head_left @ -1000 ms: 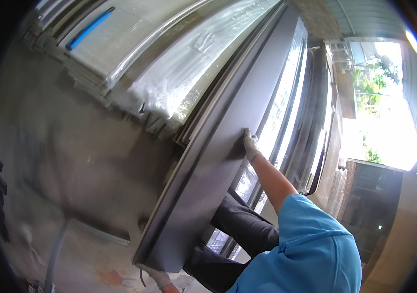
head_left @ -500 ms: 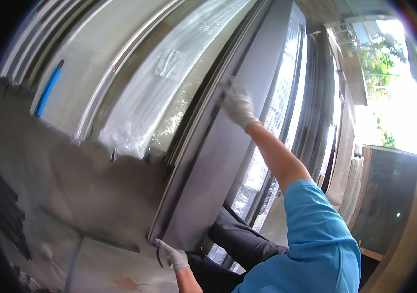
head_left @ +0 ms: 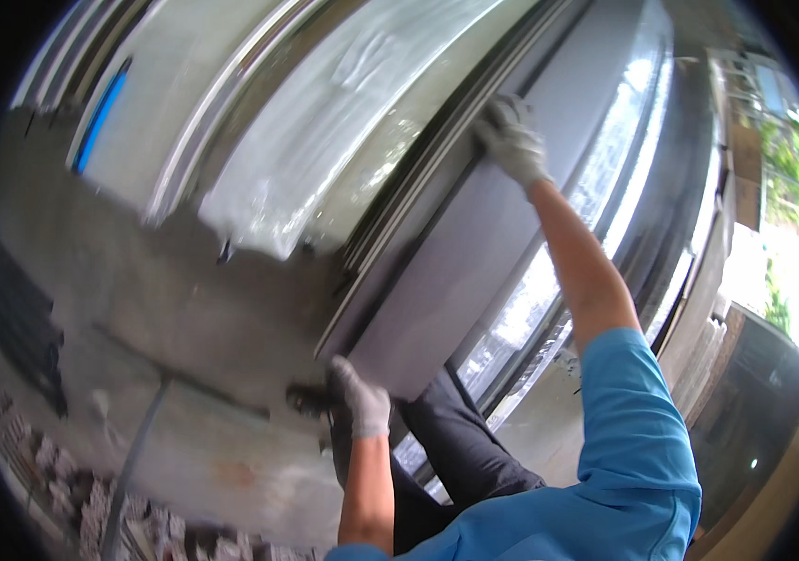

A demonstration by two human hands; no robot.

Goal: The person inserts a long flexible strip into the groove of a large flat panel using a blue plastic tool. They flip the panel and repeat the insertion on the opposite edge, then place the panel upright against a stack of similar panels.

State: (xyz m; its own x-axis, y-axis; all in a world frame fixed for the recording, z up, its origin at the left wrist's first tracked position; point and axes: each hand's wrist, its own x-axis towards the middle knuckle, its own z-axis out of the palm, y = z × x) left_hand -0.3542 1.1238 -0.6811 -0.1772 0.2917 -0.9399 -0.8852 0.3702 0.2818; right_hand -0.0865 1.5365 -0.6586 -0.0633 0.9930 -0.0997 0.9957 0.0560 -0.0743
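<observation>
The long grey panel (head_left: 469, 252) stands on edge, tilted, running from the centre of the frame up towards the top right. The right hand (head_left: 516, 145), in a pale glove, lies against its upper part, fingers bent at a long edge. The left hand (head_left: 362, 397), gloved too, is at the lower end, thumb side up; its fingers are partly hidden, so I can't tell whether either hand is truly clamped on. I'd judge this to be steadying or handling the panel at two points; any shift would call for a sure hold at both ends and clear feet.

Beyond it, a plastic-wrapped panel (head_left: 324, 122) leans at upper left, beside a pale one with a blue strip (head_left: 103, 119). Shiny wrapped panels (head_left: 530, 290) stand right of centre. The grey floor (head_left: 231, 309) carries rubble (head_left: 156, 524) at lower left, and daylit foliage (head_left: 785, 173) shows at far right.
</observation>
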